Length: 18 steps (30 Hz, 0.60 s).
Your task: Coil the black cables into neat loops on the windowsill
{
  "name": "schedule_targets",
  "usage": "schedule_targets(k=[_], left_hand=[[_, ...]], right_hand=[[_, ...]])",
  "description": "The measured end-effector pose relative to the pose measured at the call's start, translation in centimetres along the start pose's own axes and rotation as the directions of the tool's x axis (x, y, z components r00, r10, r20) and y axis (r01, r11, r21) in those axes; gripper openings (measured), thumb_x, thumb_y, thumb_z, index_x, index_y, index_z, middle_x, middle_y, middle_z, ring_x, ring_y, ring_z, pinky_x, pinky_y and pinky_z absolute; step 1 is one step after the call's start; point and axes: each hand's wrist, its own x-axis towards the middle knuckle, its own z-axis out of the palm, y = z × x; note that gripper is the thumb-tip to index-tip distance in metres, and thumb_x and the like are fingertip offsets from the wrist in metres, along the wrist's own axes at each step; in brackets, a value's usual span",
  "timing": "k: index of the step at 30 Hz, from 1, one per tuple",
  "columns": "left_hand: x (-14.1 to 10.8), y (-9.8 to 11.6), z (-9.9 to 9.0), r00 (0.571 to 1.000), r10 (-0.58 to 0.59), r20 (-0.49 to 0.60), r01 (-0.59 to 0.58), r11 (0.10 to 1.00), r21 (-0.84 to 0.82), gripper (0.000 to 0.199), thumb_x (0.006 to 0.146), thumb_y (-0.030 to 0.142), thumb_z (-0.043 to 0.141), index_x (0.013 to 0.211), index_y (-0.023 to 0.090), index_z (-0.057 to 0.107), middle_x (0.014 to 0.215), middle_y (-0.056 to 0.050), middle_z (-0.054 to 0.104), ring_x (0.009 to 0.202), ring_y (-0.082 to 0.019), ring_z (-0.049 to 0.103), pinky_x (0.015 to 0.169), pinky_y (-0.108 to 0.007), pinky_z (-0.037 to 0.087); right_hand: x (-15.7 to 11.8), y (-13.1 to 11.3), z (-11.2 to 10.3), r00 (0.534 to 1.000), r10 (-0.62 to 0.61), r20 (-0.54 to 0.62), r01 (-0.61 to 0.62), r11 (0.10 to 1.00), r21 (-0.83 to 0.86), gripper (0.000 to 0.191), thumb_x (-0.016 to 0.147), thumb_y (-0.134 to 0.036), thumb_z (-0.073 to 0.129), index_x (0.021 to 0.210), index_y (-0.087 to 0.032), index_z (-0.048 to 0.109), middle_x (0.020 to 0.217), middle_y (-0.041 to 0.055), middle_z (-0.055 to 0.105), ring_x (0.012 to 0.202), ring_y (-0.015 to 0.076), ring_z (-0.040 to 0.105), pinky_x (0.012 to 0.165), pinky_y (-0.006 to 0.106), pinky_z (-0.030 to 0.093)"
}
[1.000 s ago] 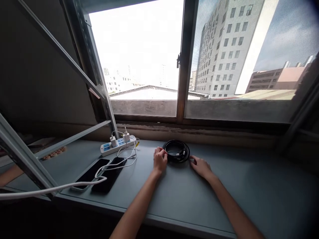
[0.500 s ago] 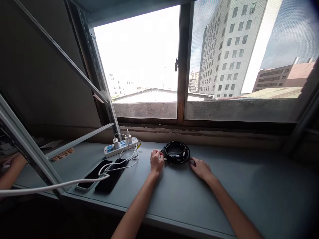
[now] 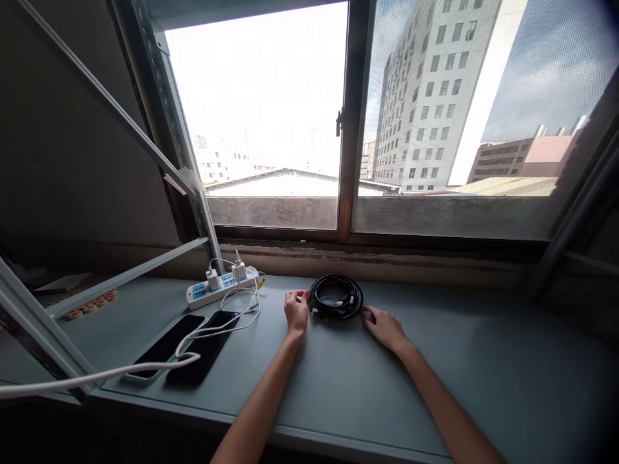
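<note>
A coiled black cable (image 3: 335, 315) with light-coloured connectors lies on the grey-blue table (image 3: 338, 399), near the window. At the coil's left edge is my left hand (image 3: 296, 312), its fingers bent and pressed together against the cable. My right hand (image 3: 385, 327) rests at the coil's right side, thumb and fingertips closed on its outer edge. Both palms are turned toward the coil, and the far fingertips are partly hidden.
Left of the coil, a white power strip (image 3: 223, 288) holds two chargers. White cables (image 3: 217, 333) run over two dark phones (image 3: 206, 354) (image 3: 167, 348). A metal frame (image 3: 145, 264) stands at the left; a window (image 3: 271, 129) is behind.
The view has shifted slightly to the right. The co-worker's arm at the far left has almost left view. My hands remain at the coil's two sides.
</note>
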Motion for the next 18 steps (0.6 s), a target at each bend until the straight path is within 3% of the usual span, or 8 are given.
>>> schedule_targets(k=[10, 18], left_hand=[[-0.9, 1.7, 0.3, 0.998, 0.068, 0.01, -0.065, 0.978, -0.196, 0.009, 0.08, 0.017, 0.059, 0.076, 0.017, 0.066, 0.079, -0.002, 0.06, 0.07, -0.014, 0.056, 0.068, -0.028, 0.046], [-1.4, 2.2, 0.3, 0.998, 0.043, 0.047, -0.031, 0.974, -0.224, 0.011, 0.081, 0.021, 0.055, 0.077, 0.018, 0.066, 0.077, -0.002, 0.059, 0.066, -0.015, 0.054, 0.066, -0.028, 0.044]], right_hand=[[0.2, 0.1, 0.2, 1.0, 0.016, 0.004, -0.016, 1.0, -0.022, 0.032, 0.085, -0.031, 0.041, 0.111, -0.026, 0.06, 0.082, 0.0016, 0.067, 0.078, 0.0195, 0.06, 0.059, 0.026, 0.031], [0.1, 0.0, 0.2, 1.0, 0.029, 0.008, -0.029, 0.999, -0.024, 0.033, 0.086, -0.032, 0.039, 0.111, -0.026, 0.06, 0.083, 0.0026, 0.067, 0.078, 0.0192, 0.06, 0.059, 0.025, 0.032]])
